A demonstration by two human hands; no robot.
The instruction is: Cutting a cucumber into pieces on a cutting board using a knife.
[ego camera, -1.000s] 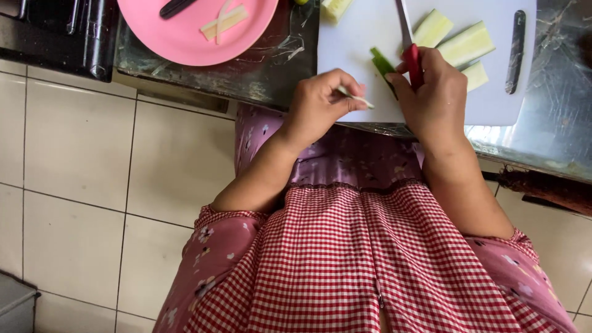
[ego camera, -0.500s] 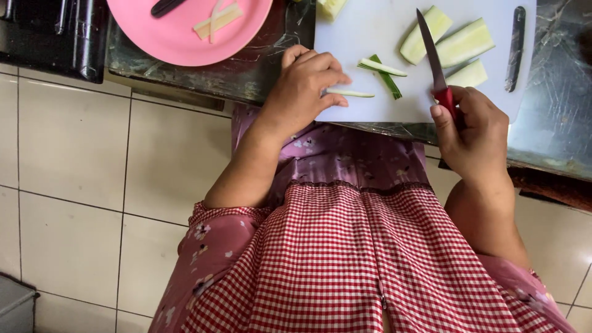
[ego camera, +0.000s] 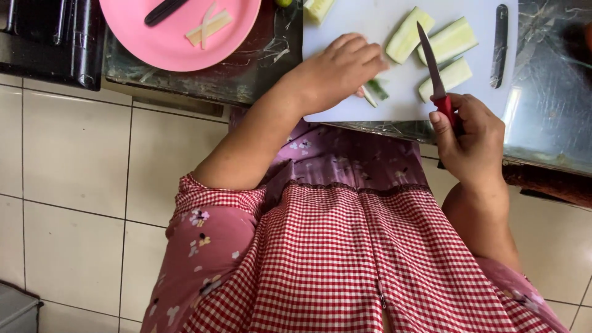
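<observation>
A white cutting board (ego camera: 364, 24) lies on the dark counter. On it are several pale green cucumber pieces (ego camera: 447, 40), cut lengthwise. My left hand (ego camera: 336, 71) rests on the board with its fingers closed over thin cucumber strips (ego camera: 374, 92) that show under the fingertips. My right hand (ego camera: 472, 139) hovers at the board's near edge and grips a red-handled knife (ego camera: 433, 68), blade pointing away over the board between the cucumber pieces.
A pink plate (ego camera: 179, 34) at the left holds pale cucumber strips (ego camera: 208, 26) and a dark utensil (ego camera: 163, 10). A dark peeler (ego camera: 498, 43) lies along the board's right side. The tiled floor (ego camera: 68, 154) and my red checked apron (ego camera: 345, 265) are below.
My right hand has drawn the knife back from the strips toward the board's near right edge. My left hand has moved over the strips and gathered them under its fingers.
</observation>
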